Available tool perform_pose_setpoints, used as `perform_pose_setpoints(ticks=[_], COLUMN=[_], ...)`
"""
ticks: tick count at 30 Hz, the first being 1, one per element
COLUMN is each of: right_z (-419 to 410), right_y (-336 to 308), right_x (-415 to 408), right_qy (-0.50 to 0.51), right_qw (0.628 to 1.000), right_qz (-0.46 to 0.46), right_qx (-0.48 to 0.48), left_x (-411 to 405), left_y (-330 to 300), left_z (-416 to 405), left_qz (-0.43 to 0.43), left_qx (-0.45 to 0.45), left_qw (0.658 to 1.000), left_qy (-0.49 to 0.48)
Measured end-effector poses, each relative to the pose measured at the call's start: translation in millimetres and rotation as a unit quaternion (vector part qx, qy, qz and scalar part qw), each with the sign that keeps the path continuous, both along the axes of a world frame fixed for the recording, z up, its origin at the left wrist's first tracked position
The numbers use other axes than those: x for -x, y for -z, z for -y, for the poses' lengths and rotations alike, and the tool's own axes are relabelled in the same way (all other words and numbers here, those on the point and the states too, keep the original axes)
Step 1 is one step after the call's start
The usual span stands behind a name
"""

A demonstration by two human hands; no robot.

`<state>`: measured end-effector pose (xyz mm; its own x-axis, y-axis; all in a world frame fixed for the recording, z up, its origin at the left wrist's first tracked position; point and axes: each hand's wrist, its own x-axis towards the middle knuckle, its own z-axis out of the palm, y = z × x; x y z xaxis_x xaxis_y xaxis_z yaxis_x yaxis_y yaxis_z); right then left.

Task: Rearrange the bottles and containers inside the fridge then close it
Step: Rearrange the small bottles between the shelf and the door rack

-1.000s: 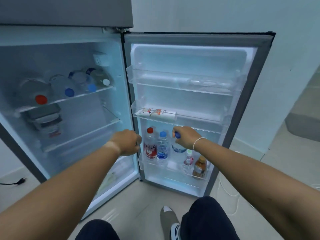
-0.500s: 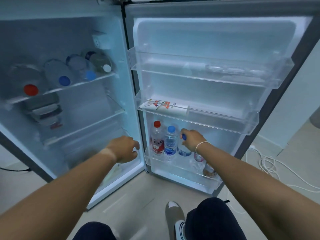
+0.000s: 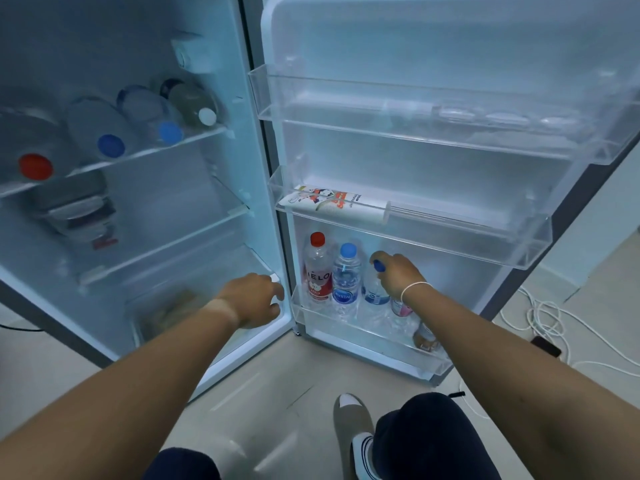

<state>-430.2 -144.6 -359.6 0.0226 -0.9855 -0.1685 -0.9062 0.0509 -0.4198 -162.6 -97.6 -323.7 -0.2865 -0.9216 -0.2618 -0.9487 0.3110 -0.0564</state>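
Note:
The fridge stands open. My right hand (image 3: 398, 271) grips the blue cap of a water bottle (image 3: 375, 293) standing in the bottom door bin (image 3: 363, 336). Left of it stand a red-capped bottle (image 3: 317, 271) and a blue-capped bottle (image 3: 345, 277). Two small bottles (image 3: 424, 336) show under my right wrist, partly hidden. My left hand (image 3: 251, 299) rests on the fridge body's front edge near the bottom, fingers curled. Several bottles (image 3: 110, 133) lie on their sides on the top inner shelf. Stacked containers (image 3: 78, 211) sit below them.
A printed carton (image 3: 334, 204) lies in the middle door bin (image 3: 485, 237). The top door bin (image 3: 450, 133) holds an egg tray. The crisper drawer (image 3: 173, 306) is at the bottom. White cables (image 3: 540, 317) lie on the floor at right. My shoe (image 3: 353, 431) is below.
The view has moved closer and lower toward the fridge. My right hand has stayed on the blue-capped bottle's top; my left hand has stayed near the fridge's lower front edge.

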Motion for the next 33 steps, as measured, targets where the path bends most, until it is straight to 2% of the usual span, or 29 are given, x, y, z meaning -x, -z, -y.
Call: perform_pose_setpoints(ticks=[5,11,17,28,33], right_z=[-5.4,-23.9,-41.1,-66.4,-72.8], right_y=[-5.7,-17.4,-38.0,-84.3,-97.9], right_x=[0.5,8.2,21.6,27.0,33.4], right_qy=[0.018,0.007,-0.022,-0.084,-0.122], right_qw=[1.000,1.000,0.998,0.994,0.989], right_qz=[0.022,0.008,-0.049,-0.066,-0.078], right_qx=[-0.001,0.002,-0.012,0.034,0.017], left_x=[3.9,18.5,48.2,70.5,82.8], left_y=[1.0,-16.5,-39.7,-84.2,-107.8], left_z=[-2.1,-7.7,-13.5,-18.9,-7.6], left_qz=[-0.007,-0.023,-0.050,-0.074,-0.124], left_qx=[0.002,0.009,0.035,0.103,0.155], left_qw=[1.000,1.000,0.998,0.991,0.978], left_qy=[0.004,0.014,0.035,0.048,0.057])
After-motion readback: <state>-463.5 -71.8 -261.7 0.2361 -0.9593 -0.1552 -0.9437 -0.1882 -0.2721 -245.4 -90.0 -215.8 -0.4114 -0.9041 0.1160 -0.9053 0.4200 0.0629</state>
